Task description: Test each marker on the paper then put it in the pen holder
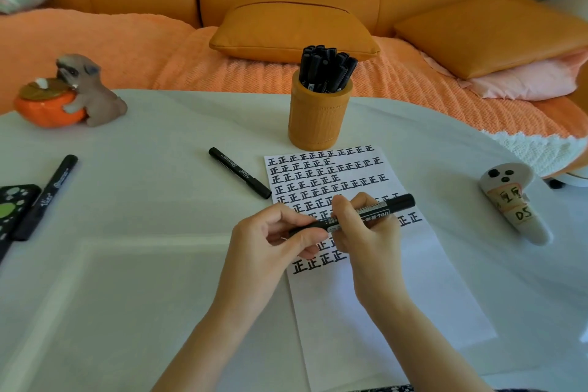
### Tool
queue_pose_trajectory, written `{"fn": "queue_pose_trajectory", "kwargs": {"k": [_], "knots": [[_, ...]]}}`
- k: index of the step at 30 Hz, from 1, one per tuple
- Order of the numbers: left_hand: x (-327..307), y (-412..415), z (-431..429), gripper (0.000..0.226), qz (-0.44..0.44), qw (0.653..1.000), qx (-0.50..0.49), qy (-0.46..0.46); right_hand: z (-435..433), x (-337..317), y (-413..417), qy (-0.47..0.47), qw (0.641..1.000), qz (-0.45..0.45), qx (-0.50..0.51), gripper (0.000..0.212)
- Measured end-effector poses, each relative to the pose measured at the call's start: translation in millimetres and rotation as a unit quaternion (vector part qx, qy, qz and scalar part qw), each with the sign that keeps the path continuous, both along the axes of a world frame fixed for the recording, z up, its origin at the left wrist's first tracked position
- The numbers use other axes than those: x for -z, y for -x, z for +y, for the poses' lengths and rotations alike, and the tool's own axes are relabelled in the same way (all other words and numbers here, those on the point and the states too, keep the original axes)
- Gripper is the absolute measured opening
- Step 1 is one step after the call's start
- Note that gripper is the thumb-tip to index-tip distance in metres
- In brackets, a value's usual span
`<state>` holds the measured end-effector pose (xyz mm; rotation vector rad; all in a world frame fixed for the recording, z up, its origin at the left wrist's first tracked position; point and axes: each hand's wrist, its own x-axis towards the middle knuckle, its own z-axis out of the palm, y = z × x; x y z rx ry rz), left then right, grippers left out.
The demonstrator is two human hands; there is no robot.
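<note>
Above the paper (413, 280), the left hand (270, 239) pinches one end of a marker (375, 212) and the right hand (366, 232) grips its barrel; likely a cap move, best kept straight along the barrel.

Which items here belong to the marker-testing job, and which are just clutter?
Job: held marker, gripped by left hand and right hand; paper; pen holder with stored markers; middle marker; left marker.
Clutter: dog figurine; white ghost-faced ornament; dark spotted case; sofa cushion.
</note>
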<state>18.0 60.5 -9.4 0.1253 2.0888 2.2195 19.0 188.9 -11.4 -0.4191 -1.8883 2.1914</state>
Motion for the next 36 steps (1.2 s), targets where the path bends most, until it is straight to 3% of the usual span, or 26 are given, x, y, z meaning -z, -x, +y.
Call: {"fn": "queue_pose_trajectory", "kwargs": {"k": [12, 14, 18, 21, 22, 24, 26, 29, 33, 36], "knots": [[-7, 5, -2, 0.017, -0.002, 1.0, 0.004, -0.007, -2, -2, 6, 0.006, 0.999, 0.011, -0.033, 0.041], [-6, 6, -3, 0.012, 0.004, 1.0, 0.007, 0.008, -1, -3, 6, -0.004, 0.998, -0.004, -0.055, 0.052], [-5, 9, -7, 0.005, 0.022, 0.999, -0.013, 0.038, 2, -9, 0, -0.094, 0.984, -0.073, -0.13, 0.067], [-5, 10, -11, 0.006, 0.033, 0.997, -0.039, 0.053, 11, -10, -4, -0.207, 0.976, 0.005, -0.064, 0.057], [-6, 11, -13, 0.006, 0.037, 0.997, -0.044, 0.058, 15, -10, -3, -0.25, 0.965, 0.063, -0.043, 0.045], [-6, 12, -13, 0.007, 0.041, 0.996, -0.052, 0.067, 21, -10, 2, -0.373, 0.91, 0.17, -0.061, 0.019], [-6, 13, -12, 0.008, 0.042, 0.995, -0.052, 0.072, 23, -1, 10, -0.466, 0.847, 0.232, -0.107, 0.024], [-7, 15, -9, 0.017, 0.047, 0.995, -0.046, 0.068, 21, 4, 17, -0.506, 0.816, 0.248, -0.128, 0.026], [-8, 22, -11, 0.038, 0.038, 0.997, -0.06, 0.039, 21, -1, 30, -0.47, 0.841, 0.249, -0.1, 0.015], [-2, 30, -15, 0.028, 0.038, 0.993, -0.077, 0.081, 23, -17, 50, -0.402, 0.885, 0.235, -0.029, 0.013]]}}
